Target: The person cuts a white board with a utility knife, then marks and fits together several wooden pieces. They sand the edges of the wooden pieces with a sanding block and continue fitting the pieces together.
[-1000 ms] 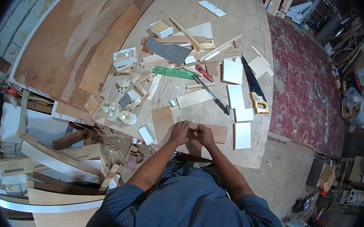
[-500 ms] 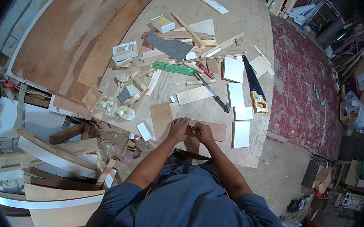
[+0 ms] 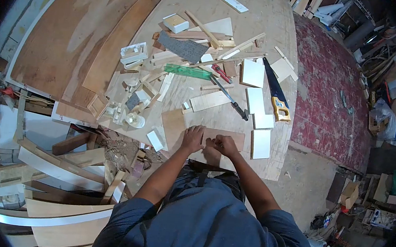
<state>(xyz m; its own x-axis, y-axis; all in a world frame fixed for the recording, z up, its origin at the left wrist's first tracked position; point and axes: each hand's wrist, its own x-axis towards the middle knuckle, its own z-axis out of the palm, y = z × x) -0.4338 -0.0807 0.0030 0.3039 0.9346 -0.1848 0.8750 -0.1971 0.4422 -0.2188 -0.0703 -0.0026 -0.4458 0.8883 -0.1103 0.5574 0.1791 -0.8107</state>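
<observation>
My left hand [image 3: 193,138] lies flat, fingers stretched out, at the left end of a thin brown wooden board [image 3: 235,137] near the table's front edge. Just to its right, my right hand [image 3: 225,145] is closed with its fingers curled over the same board. Whatever those fingers pinch, if anything, is hidden or too small to name. A square brown panel [image 3: 172,121] lies partly beside and behind the left hand. Beyond the hands is a pale wooden strip [image 3: 210,101], and a dark-handled tool with a long narrow blade [image 3: 239,111] points away from me.
White blocks [image 3: 261,145] and a handsaw with a yellow handle [image 3: 280,109] lie to the right. Wood offcuts, a green ruler-like strip [image 3: 187,71], grey abrasive sheet [image 3: 182,47] and red-handled tool [image 3: 221,72] clutter the middle. A clear jar [image 3: 135,120] stands at left.
My right hand has slid a little to the right, away from my left hand, widening the gap between them. The left hand stays pressed on the board. The view has shifted slightly.
</observation>
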